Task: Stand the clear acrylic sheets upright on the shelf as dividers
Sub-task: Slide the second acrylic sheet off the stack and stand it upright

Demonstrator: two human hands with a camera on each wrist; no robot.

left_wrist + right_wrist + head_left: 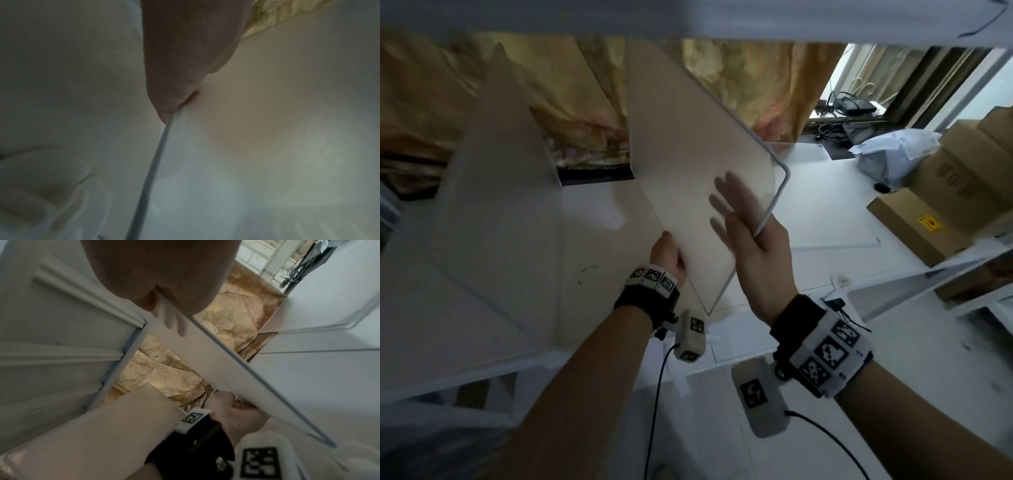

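A frosted clear acrylic sheet (688, 178) hangs tilted above the white shelf (815, 205), held between both hands. My left hand (667, 255) grips its lower left edge; in the left wrist view the thumb (185, 65) presses on the sheet's thin edge (156, 162). My right hand (753, 246) holds the right edge, thumb in front and straight fingers showing faintly through the sheet. The right wrist view shows the right hand (164, 272), the sheet (216, 361) and the left hand (236, 412). A second sheet (493, 205) (102, 426) stands on the shelf to the left.
An upper shelf board (688, 17) runs close overhead. A floral curtain (585, 102) hangs behind the shelf. Another clear sheet (842, 240) lies flat on the shelf at right. Cardboard boxes (914, 226) and a plastic bag (893, 154) crowd the right end.
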